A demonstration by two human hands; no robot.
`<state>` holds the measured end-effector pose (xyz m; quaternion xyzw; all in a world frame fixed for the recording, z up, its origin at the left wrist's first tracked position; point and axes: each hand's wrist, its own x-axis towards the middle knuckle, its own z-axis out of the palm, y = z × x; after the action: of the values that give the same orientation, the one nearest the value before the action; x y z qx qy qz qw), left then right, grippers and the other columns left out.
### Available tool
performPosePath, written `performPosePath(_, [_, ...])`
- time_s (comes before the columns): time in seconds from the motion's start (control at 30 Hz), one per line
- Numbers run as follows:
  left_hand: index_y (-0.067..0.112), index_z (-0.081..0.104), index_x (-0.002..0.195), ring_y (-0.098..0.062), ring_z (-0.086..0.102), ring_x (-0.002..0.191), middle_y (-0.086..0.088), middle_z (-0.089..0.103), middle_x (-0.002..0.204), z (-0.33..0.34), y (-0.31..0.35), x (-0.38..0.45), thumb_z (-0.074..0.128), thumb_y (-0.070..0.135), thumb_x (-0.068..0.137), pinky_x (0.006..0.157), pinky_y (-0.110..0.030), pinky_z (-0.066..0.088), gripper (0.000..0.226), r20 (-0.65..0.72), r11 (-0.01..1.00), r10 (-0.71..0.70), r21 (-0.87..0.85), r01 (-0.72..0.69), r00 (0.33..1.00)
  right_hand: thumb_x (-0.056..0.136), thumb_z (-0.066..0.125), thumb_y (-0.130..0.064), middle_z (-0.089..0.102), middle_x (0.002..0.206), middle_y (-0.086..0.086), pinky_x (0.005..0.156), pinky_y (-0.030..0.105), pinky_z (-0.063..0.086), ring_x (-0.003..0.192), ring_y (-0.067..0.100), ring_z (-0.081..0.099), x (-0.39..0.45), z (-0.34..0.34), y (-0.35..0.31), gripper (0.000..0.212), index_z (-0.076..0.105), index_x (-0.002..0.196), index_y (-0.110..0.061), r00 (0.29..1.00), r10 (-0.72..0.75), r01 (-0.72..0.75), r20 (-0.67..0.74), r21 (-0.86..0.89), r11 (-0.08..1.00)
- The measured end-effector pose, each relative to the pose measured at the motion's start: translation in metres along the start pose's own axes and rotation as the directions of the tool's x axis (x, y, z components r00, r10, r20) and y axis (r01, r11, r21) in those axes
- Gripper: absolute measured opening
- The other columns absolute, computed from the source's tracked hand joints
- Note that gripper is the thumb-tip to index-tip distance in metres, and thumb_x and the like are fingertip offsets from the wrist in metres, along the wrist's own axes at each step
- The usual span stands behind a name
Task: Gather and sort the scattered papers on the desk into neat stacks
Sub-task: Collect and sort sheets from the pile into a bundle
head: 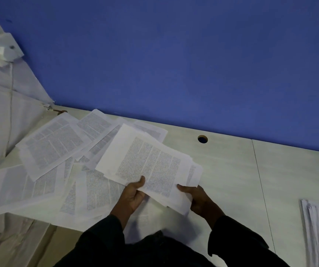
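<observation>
Together, left hand (133,195) and right hand (198,199) around a paper sheaf (151,164).

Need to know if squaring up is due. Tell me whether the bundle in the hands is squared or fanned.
Fanned. The held bundle shows offset sheet edges and corners at its right end, between left hand and right hand.

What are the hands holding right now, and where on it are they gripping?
A bundle of printed papers, gripped along its near edge: left hand at the left corner, right hand at the right.
</observation>
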<state>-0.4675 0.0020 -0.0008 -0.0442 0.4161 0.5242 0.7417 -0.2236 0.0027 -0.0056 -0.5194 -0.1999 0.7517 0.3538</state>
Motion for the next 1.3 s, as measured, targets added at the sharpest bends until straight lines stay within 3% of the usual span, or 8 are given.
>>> performPosePath(0.17, [-0.002, 0.054, 0.137, -0.037, 0.051, 0.132, -0.024, 0.055, 0.140, -0.009, 0.015, -0.003, 0.057, -0.011, 0.088, 0.093, -0.055, 0.053, 0.050, -0.026, 1.000, -0.008, 0.009, 0.008, 1.000, 0.083, 0.079, 0.001, 0.067, 0.134, 0.017, 0.105, 0.065, 0.047, 0.125, 0.042, 0.062, 0.010, 0.010, 0.004, 0.060, 0.060, 0.139, -0.011, 0.995, 0.001, -0.001, 0.097, 0.005, 1.000])
performPosePath(0.33, [-0.002, 0.058, 0.133, -0.038, 0.056, 0.124, -0.025, 0.062, 0.132, 0.002, 0.016, -0.011, 0.062, -0.004, 0.088, 0.093, -0.059, 0.053, 0.045, -0.025, 0.995, -0.045, 0.094, 0.047, 0.999, 0.070, 0.088, 0.002, 0.065, 0.137, 0.018, 0.105, 0.065, 0.047, 0.126, 0.042, 0.061, 0.017, 0.017, 0.008, 0.072, 0.063, 0.137, -0.009, 0.997, -0.060, 0.060, 0.056, 0.005, 0.998])
performPosePath(0.43, [0.002, 0.054, 0.138, -0.043, 0.058, 0.123, -0.022, 0.063, 0.132, -0.012, 0.061, -0.022, 0.061, 0.009, 0.094, 0.104, -0.068, 0.041, 0.045, -0.005, 0.983, 0.001, 0.185, 0.000, 1.000, 0.076, 0.082, 0.008, 0.070, 0.129, 0.016, 0.087, 0.048, 0.062, 0.113, 0.033, 0.070, 0.005, 0.001, -0.005, 0.059, 0.066, 0.130, -0.008, 0.997, -0.078, 0.079, 0.010, -0.098, 0.992])
performPosePath(0.5, [0.005, 0.055, 0.138, -0.040, 0.064, 0.117, -0.019, 0.065, 0.129, -0.025, 0.102, -0.029, 0.060, 0.018, 0.095, 0.099, -0.063, 0.049, 0.045, 0.029, 0.970, 0.026, 0.240, -0.032, 0.999, 0.086, 0.069, 0.012, 0.074, 0.122, 0.012, 0.072, 0.035, 0.063, 0.104, 0.024, 0.075, -0.005, -0.014, -0.013, 0.047, 0.066, 0.128, -0.008, 0.995, -0.082, 0.088, 0.061, -0.112, 0.990])
performPosePath(0.67, [0.007, 0.067, 0.128, -0.036, 0.065, 0.112, -0.018, 0.066, 0.129, -0.010, 0.145, -0.047, 0.066, 0.017, 0.092, 0.100, -0.049, 0.051, 0.038, 0.065, 0.836, -0.176, 0.537, 0.114, 0.982, 0.082, 0.080, -0.003, 0.067, 0.136, 0.016, 0.111, 0.053, 0.047, 0.129, 0.036, 0.061, -0.003, -0.032, -0.025, 0.060, 0.060, 0.139, -0.005, 0.981, 0.013, 0.033, 0.193, -0.235, 0.971])
performPosePath(0.87, [0.008, 0.065, 0.131, -0.035, 0.061, 0.123, -0.016, 0.065, 0.132, 0.015, 0.110, -0.029, 0.072, 0.001, 0.087, 0.109, -0.054, 0.044, 0.045, 0.131, 0.624, -0.233, 0.780, 0.045, 0.964, 0.082, 0.080, -0.002, 0.070, 0.129, 0.019, 0.103, 0.056, 0.052, 0.120, 0.039, 0.066, 0.002, 0.002, -0.022, 0.052, 0.065, 0.132, -0.008, 0.973, 0.079, -0.016, 0.217, -0.279, 0.960])
performPosePath(1.1, [0.008, 0.061, 0.133, -0.037, 0.064, 0.119, -0.018, 0.064, 0.133, -0.002, 0.102, -0.023, 0.067, -0.001, 0.089, 0.099, -0.052, 0.053, 0.045, 0.122, 0.733, -0.197, 0.677, 0.063, 0.973, 0.078, 0.088, -0.012, 0.069, 0.132, 0.016, 0.110, 0.060, 0.046, 0.123, 0.037, 0.065, -0.001, -0.023, -0.003, 0.054, 0.070, 0.129, -0.010, 0.999, -0.030, 0.033, 0.034, -0.112, 0.993])
performPosePath(1.3, [0.008, 0.062, 0.129, -0.045, 0.067, 0.109, -0.023, 0.068, 0.122, 0.034, 0.035, -0.012, 0.082, 0.011, 0.080, 0.089, -0.063, 0.054, 0.054, 0.134, 0.827, -0.122, 0.562, 0.026, 0.983, 0.082, 0.080, -0.006, 0.065, 0.134, 0.024, 0.088, 0.053, 0.058, 0.122, 0.044, 0.063, -0.018, -0.005, 0.019, 0.056, 0.062, 0.135, 0.000, 0.976, -0.085, 0.121, -0.201, 0.173, 0.977])
